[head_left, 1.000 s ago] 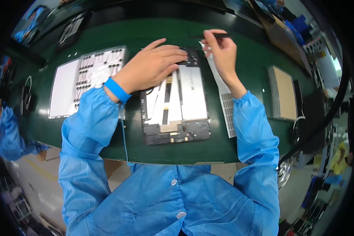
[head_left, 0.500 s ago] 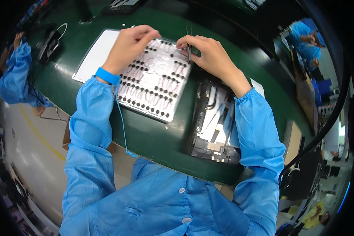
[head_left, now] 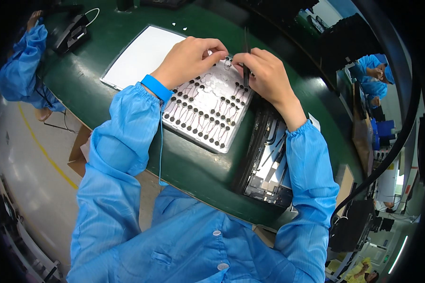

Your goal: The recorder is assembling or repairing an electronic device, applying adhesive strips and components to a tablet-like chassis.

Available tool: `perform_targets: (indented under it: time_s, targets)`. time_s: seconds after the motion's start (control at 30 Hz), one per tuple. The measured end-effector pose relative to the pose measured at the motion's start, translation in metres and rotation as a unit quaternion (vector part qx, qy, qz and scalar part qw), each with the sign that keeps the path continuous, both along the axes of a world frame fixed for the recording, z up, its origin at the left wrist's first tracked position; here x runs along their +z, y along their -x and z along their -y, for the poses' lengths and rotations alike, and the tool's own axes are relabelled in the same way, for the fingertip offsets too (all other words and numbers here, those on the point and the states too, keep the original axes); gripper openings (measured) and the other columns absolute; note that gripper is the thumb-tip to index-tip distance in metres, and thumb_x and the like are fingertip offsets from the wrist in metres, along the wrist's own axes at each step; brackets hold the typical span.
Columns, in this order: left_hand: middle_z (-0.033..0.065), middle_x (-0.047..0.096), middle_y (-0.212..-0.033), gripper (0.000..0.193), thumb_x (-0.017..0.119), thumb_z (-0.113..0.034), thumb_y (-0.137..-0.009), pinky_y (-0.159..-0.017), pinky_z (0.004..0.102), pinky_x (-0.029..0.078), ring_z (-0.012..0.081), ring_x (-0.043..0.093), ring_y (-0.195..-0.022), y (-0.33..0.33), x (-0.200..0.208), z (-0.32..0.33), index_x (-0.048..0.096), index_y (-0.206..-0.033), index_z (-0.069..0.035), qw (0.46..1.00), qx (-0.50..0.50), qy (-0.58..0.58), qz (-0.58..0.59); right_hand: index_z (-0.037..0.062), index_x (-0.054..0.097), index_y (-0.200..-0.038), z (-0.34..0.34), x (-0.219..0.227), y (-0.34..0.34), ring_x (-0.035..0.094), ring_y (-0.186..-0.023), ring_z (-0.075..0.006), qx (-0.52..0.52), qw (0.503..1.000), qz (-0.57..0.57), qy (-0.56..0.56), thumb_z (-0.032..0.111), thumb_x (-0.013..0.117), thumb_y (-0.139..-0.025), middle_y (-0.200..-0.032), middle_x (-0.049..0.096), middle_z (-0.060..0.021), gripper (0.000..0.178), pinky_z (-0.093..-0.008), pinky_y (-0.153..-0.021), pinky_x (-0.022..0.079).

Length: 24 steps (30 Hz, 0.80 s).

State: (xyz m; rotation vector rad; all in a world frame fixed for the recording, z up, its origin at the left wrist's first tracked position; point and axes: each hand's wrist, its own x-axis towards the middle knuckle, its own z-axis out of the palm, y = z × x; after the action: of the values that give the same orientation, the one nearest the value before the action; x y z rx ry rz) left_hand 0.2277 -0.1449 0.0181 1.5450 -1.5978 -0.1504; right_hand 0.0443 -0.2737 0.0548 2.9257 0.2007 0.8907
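Observation:
A pale sheet [head_left: 213, 87] carries rows of small black round parts with thin wires. Over its far edge, my left hand [head_left: 191, 59] is closed with thumb and forefinger together; the fingertips hide what, if anything, is in them. A small wired part [head_left: 227, 63] shows right beside those fingertips, and I cannot tell whether it is held. My right hand [head_left: 267, 75] grips dark tweezers [head_left: 246, 45] nearly upright, one end pointing away and the other down by the sheet's right edge. A blue band with a cord [head_left: 157, 87] circles my left wrist.
A blank white sheet [head_left: 144, 54] adjoins the parts sheet on the left. Right of it, an opened flat black device [head_left: 269, 160] lies partly under my right sleeve. A desk phone [head_left: 73, 35] stands far left on the green table [head_left: 193, 165]. People in blue work at both sides.
My left hand has moved right, closer to my right hand at the sheet's far edge. The tweezers stay in my right hand. The whole view has shifted somewhat.

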Motion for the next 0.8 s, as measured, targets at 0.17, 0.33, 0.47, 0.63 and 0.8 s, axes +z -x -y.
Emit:
perform_targets:
  time_s: [0.17,0.33,0.47,0.63,0.8]
  targets:
    - [0.0043,0.073,-0.082,0.018,0.068,-0.018,-0.092,-0.063,0.0245,0.049,0.0113,0.066,-0.073,0.006,0.008,-0.002,0.07,-0.098,-0.002,0.973,-0.086,-0.063,-0.206,0.0118,0.064,-0.093,-0.009,-0.007,-0.005,0.06,-0.071,-0.0224,-0.021,0.995,0.079,-0.065,0.001,0.07,-0.075,-0.074,0.062,-0.003,0.022,-0.034,-0.062,0.048]
    - [0.0047,0.073,-0.082,0.016,0.07,-0.015,-0.09,-0.063,0.0206,0.047,0.0071,0.064,-0.073,0.007,0.012,-0.004,0.07,-0.098,-0.001,0.971,-0.082,-0.082,-0.21,0.0107,0.061,-0.096,-0.017,-0.02,-0.007,0.065,-0.075,-0.0227,-0.04,0.973,0.124,-0.193,0.004,0.074,-0.075,-0.08,0.066,-0.003,0.026,-0.0339,-0.064,0.051]
    - [0.0036,0.072,-0.082,0.014,0.072,-0.012,-0.089,-0.062,0.0193,0.048,0.0058,0.063,-0.072,0.003,0.008,-0.003,0.07,-0.097,-0.001,0.967,-0.092,-0.079,-0.225,0.0099,0.059,-0.099,-0.021,-0.024,-0.007,0.067,-0.08,-0.0241,-0.054,0.952,0.132,-0.272,0.006,0.074,-0.078,-0.084,0.067,-0.0045,0.026,-0.0343,-0.067,0.053]
    - [0.002,0.07,-0.082,0.014,0.073,-0.013,-0.088,-0.057,0.0183,0.048,0.0053,0.062,-0.065,0.006,0.012,-0.001,0.07,-0.096,-0.002,0.966,-0.089,-0.082,-0.227,0.0093,0.059,-0.099,-0.014,-0.027,-0.004,0.068,-0.081,-0.0251,-0.057,0.951,0.153,-0.263,0.009,0.076,-0.078,-0.086,0.068,-0.0055,0.026,-0.0343,-0.067,0.053]
    - [0.0031,0.07,-0.081,0.014,0.07,-0.013,-0.091,-0.055,0.0183,0.047,0.0056,0.061,-0.061,0.003,0.009,-0.001,0.068,-0.097,-0.001,0.966,-0.101,-0.107,-0.211,0.01,0.059,-0.099,-0.016,-0.027,-0.004,0.067,-0.082,-0.0251,-0.045,0.95,0.137,-0.278,0.009,0.074,-0.08,-0.085,0.067,-0.0055,0.025,-0.0349,-0.068,0.052]
